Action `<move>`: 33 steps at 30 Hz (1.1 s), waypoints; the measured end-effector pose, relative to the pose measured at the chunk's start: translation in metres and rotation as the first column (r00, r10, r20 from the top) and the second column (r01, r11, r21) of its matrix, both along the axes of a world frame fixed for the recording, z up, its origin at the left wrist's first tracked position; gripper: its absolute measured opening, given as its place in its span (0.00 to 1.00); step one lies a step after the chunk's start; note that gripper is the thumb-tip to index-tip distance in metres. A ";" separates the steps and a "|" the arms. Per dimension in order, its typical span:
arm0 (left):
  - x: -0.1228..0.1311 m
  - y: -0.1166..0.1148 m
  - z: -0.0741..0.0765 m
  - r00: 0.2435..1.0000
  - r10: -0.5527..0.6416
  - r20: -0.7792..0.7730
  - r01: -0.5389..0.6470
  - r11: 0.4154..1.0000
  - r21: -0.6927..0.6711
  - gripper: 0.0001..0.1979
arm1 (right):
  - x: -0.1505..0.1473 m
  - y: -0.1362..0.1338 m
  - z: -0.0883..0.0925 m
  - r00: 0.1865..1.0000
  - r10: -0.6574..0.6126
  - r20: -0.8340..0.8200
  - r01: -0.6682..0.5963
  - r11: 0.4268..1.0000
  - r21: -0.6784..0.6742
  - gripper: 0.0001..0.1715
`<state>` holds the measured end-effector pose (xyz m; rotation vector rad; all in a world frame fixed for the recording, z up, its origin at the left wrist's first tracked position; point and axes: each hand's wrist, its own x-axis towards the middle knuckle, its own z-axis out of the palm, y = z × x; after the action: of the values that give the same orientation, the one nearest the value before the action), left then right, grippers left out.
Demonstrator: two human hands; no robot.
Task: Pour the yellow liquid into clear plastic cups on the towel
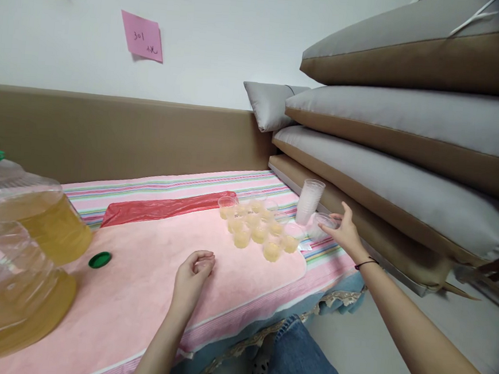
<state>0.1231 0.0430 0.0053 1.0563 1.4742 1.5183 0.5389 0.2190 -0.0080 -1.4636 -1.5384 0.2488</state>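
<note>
My right hand (348, 234), reaching out at the right, pinches the rim of a clear plastic cup (318, 230) between thumb and fingers. Just left of that cup stands a tall stack of nested clear cups (309, 202). Several clear cups of pale yellow liquid (258, 231) are grouped close together further left. My left hand (192, 276) hovers over or rests on the pink mat (147, 282), its fingers loosely curled with nothing visible in them; whether it touches the mat I cannot tell.
Two large clear jugs of yellow liquid (24, 302) stand at the left, beside a green cap (100, 259). A crumpled red plastic bag (165, 206) lies behind the mat. Stacked grey-brown cushions (388, 175) rise at the right. The cloth edge (238, 336) runs along the front.
</note>
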 end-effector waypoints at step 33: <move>-0.029 -0.025 0.024 0.995 0.091 0.026 -0.094 0.990 0.109 0.16 | -0.113 -0.078 0.125 0.927 0.373 0.031 -0.369 0.899 0.234 0.67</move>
<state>0.0940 0.0184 0.0291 1.0447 1.4567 1.6876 0.4256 0.1413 0.1166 -0.9736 -1.7649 0.2878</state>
